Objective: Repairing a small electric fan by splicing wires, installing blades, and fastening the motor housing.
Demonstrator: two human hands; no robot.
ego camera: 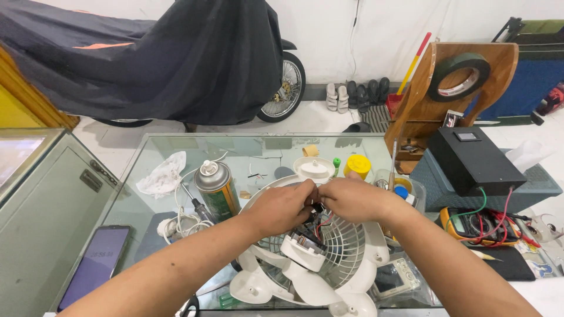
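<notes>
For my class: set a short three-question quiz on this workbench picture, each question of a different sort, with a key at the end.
1. True or false: both hands meet over the white fan, at its red and black wires.
2. What stands just left of the left hand? A) spray can B) kettle C) drill
3. Fill in: the phone lies at the table's near ____ corner.

Key:
1. True; the right hand and the left touch at the wires.
2. A, the spray can.
3. Left, on the glass table.
</notes>
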